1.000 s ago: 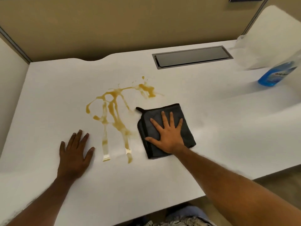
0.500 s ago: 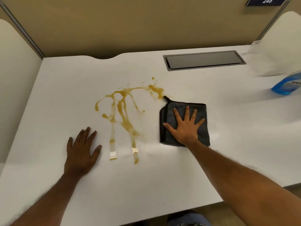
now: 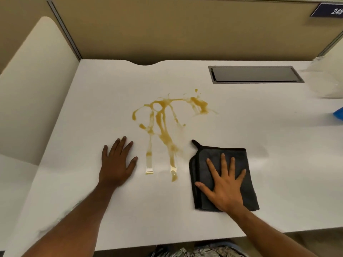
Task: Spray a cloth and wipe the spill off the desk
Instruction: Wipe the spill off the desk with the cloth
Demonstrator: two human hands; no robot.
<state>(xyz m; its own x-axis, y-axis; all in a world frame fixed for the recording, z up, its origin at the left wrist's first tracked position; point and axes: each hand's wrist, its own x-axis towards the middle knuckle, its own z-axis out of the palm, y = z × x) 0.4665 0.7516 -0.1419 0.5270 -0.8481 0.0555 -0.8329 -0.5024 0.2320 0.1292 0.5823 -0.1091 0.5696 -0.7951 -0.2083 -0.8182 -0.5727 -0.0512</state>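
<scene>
Cloth [image 3: 239, 158] folded, dark, napped | right hand [image 3: 225, 186] splayed flat atop | spill [image 3: 163, 123] amber, stringy, perhaps sticky

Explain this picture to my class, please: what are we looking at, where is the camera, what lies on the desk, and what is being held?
No machine here: a person wears a wide-angle camera on the head, looking down at their own hands. The left hand lies flat on the white desk. The right hand presses flat on a folded dark cloth; nothing is gripped. Between the hands is a brownish spill, partly smeared. Further back sits a dark recessed panel, and a blue object peeks in at the right edge.
</scene>
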